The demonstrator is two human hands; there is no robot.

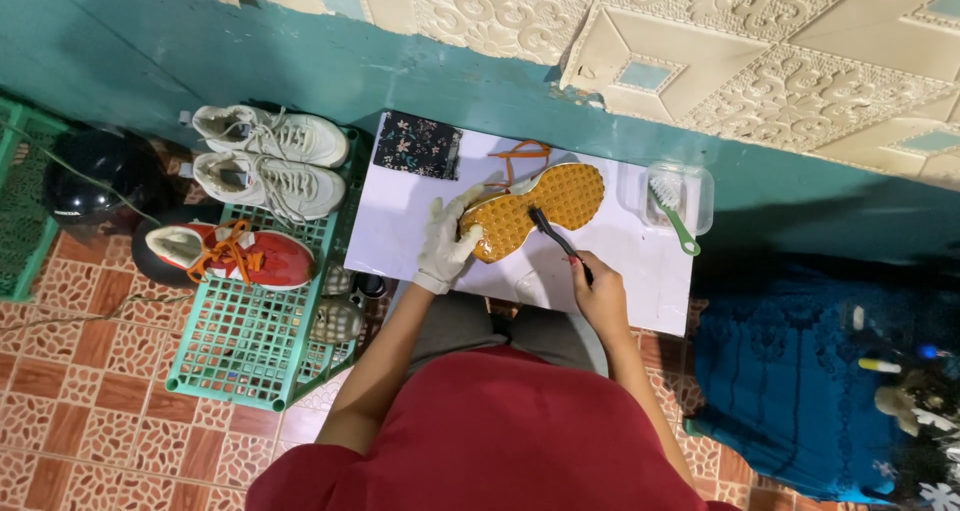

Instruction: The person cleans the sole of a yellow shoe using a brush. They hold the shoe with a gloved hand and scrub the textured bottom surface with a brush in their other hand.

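The right hand (pixel 603 296), bare, has its grip closed around the handle of a small dark brush (pixel 553 233), fingers curled together at the near end of the handle. The brush slants up and away from the hand, and its bristle head touches the sole of the shoe near its middle.

The left hand (pixel 447 241) wears a pale glove, and its grip is clamped on the heel end of the shoe (pixel 540 209), fingers wrapped over the edge. The shoe is turned sole up, showing a yellow-orange waffle-patterned tread, and lies slanted across the middle of the white table (pixel 420 241), its toe pointing away and to the right. So the shoe sits between the two hands: held at its near left end, brushed from the right.

An orange lace (pixel 520 156) trails from beyond the shoe onto the table. At the far left corner of the table lies a dark flowered cloth (pixel 417 145). At the far right stands a clear plastic tub (pixel 700 186) with a green-handled brush (pixel 673 216) in it.

Left of the table, a green plastic crate (pixel 250 341) carries a red shoe with orange laces (pixel 235 255) and, farther off, a pair of white sneakers (pixel 268 159). A black helmet (pixel 90 181) sits beyond on the tiled floor (pixel 80 391).
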